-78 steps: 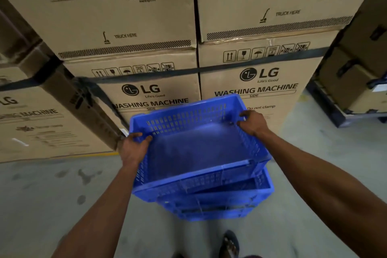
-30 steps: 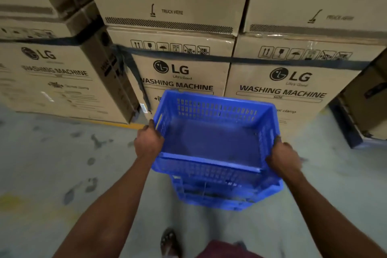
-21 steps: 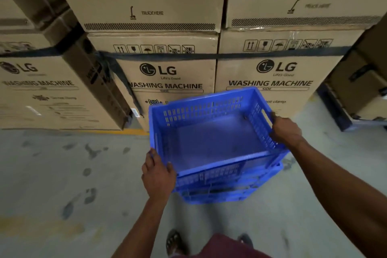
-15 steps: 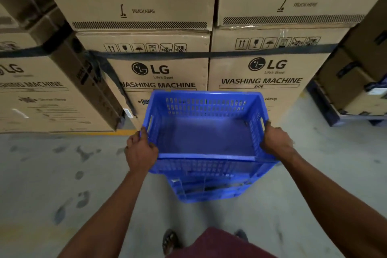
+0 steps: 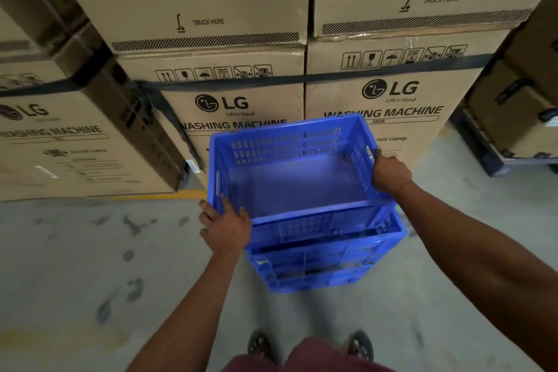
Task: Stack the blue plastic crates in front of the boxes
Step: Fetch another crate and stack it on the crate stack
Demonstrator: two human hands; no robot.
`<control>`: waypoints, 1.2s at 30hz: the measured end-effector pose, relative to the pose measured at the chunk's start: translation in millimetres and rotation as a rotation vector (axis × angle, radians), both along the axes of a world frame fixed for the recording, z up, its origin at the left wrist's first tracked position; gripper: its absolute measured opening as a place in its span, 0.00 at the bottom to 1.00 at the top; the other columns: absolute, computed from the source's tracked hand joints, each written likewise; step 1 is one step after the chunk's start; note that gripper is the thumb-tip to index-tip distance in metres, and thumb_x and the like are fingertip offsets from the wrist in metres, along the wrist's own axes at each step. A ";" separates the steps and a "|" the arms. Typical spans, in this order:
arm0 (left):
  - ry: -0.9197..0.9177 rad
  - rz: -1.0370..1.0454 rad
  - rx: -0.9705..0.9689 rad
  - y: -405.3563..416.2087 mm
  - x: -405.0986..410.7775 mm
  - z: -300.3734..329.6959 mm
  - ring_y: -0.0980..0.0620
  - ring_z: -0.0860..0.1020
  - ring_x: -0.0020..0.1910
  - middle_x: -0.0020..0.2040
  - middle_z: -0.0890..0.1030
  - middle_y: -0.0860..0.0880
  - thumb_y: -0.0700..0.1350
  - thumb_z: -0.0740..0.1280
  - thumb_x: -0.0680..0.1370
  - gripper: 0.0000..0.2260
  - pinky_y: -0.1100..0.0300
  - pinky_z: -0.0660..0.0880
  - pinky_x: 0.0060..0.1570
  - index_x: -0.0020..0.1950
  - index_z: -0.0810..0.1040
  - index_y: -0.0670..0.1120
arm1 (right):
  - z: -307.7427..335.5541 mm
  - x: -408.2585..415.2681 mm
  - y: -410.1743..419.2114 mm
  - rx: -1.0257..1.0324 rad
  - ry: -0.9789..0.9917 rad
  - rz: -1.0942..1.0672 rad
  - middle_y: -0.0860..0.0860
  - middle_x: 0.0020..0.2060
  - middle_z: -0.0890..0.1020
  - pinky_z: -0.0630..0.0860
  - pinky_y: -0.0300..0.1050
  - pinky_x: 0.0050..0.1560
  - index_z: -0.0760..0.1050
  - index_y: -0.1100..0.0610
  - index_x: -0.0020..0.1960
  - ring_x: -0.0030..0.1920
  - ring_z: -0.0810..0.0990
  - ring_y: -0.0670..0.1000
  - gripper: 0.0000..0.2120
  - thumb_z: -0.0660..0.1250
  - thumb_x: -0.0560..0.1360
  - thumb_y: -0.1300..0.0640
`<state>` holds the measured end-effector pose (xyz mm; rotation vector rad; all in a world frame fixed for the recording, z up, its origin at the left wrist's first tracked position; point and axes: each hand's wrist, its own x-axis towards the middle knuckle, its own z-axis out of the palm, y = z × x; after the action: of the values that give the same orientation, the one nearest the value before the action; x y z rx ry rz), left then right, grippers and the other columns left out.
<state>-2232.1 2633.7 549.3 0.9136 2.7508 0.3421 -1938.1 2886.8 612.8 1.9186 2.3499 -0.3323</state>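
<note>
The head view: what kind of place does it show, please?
Probably a warehouse or storeroom: tall stacked brown cardboard washing-machine boxes bound with a dark strap, a stained bare concrete floor, and stackable blue plastic crates.

Stained concrete floor (image 5: 75, 266) bears the crate stack (image 5: 317, 269) and cardboard boxes (image 5: 241, 93).

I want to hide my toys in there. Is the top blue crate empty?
Empty. The top blue crate shows only its bare blue floor, with nothing lying inside.
</note>
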 end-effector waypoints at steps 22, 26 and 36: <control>0.089 0.021 -0.064 -15.8 -151.3 -5.9 0.35 0.65 0.71 0.73 0.68 0.39 0.59 0.52 0.71 0.32 0.36 0.69 0.68 0.73 0.74 0.54 | -3.6 -58.8 -71.9 -0.136 0.085 0.030 0.62 0.61 0.79 0.78 0.56 0.56 0.60 0.66 0.76 0.62 0.80 0.64 0.34 0.69 0.75 0.57; 0.064 0.095 -0.056 -40.9 -118.6 6.0 0.34 0.66 0.70 0.72 0.68 0.38 0.53 0.57 0.74 0.27 0.40 0.68 0.68 0.72 0.77 0.51 | -15.1 -52.3 -82.8 -0.118 0.059 0.072 0.63 0.61 0.78 0.78 0.58 0.55 0.50 0.64 0.80 0.61 0.79 0.66 0.42 0.69 0.75 0.55; -0.044 0.128 0.007 -17.7 54.1 8.0 0.35 0.66 0.67 0.74 0.63 0.38 0.49 0.68 0.75 0.19 0.37 0.68 0.64 0.66 0.80 0.53 | 12.9 56.6 -29.6 -0.016 -0.049 -0.021 0.63 0.56 0.80 0.80 0.56 0.51 0.64 0.55 0.74 0.55 0.82 0.66 0.32 0.68 0.72 0.55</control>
<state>-2178.0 2616.1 557.3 0.7243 2.7761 0.3897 -1881.5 2857.2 625.8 1.9231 2.2915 -0.3017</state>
